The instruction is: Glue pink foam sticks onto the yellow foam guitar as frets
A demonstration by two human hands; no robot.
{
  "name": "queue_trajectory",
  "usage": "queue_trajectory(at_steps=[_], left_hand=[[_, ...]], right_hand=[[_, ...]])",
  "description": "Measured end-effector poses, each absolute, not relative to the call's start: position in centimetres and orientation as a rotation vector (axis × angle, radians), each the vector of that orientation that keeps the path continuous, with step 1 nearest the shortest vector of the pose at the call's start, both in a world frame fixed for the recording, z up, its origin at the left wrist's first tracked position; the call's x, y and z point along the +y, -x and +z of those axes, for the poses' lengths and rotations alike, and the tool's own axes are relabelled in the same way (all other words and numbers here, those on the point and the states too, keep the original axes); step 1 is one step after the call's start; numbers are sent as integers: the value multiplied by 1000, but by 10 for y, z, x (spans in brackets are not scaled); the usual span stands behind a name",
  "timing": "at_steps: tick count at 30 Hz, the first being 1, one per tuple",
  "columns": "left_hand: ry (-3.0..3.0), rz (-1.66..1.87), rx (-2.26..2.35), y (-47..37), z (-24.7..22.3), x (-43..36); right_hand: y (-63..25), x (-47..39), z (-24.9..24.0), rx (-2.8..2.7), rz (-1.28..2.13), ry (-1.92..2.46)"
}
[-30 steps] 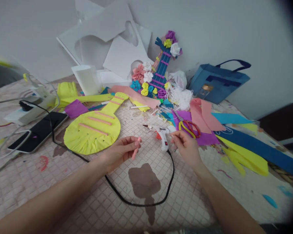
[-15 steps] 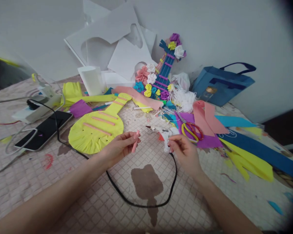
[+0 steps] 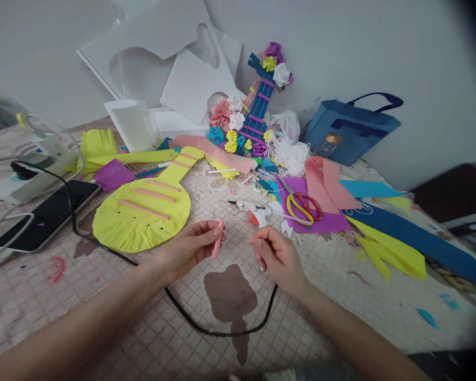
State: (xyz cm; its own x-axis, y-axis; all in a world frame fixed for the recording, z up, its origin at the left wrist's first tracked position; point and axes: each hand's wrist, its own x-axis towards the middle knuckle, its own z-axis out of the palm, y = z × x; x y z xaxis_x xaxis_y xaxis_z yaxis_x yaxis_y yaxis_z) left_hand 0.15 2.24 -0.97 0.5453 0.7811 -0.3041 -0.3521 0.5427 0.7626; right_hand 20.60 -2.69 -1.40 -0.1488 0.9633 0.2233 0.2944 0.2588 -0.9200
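Observation:
Between the thumb and fingers of my left hand [image 3: 200, 243] is a small pink strip [image 3: 218, 239], held nearly upright. My right hand [image 3: 272, 251] hovers to its right with curled fingers; whether they pinch anything cannot be made out. Just behind it the white glue gun [image 3: 257, 207] lies on the table, its dark tip pointing left. A black cord [image 3: 218, 333] loops in front of both hands. At the left lies a yellow guitar-shaped piece [image 3: 143, 225] with pink strips across its body and neck.
Scissors [image 3: 297, 203] rest on purple paper at the right. A blue flowered guitar [image 3: 257, 111] leans on the wall beside white cut-out boards [image 3: 143, 32]. A blue bag [image 3: 351, 132] stands back right. A phone [image 3: 47, 217] and power strip [image 3: 31, 174] are at the left.
My right hand has come off the glue gun and moved slightly left and nearer to me. My left hand keeps the pink strip. The whole view has shifted a little.

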Motion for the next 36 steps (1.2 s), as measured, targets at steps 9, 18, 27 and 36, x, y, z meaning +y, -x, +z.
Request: queue_trajectory(at_steps=[9,18,27,36], left_hand=[[-709,719,745,-4,-8,19],[-710,676,748,-5,-14,15],[-666,786,786,-5,-16,20],[-684,756,753,4,-7,32]], right_hand=[[-205,-21,-7,-1509,1136,1173],[-211,-18,-11,-1408,1145,1285],[-257,20,-24,-1724,351,1704],[-251,39,-32,-1799,355,1802]])
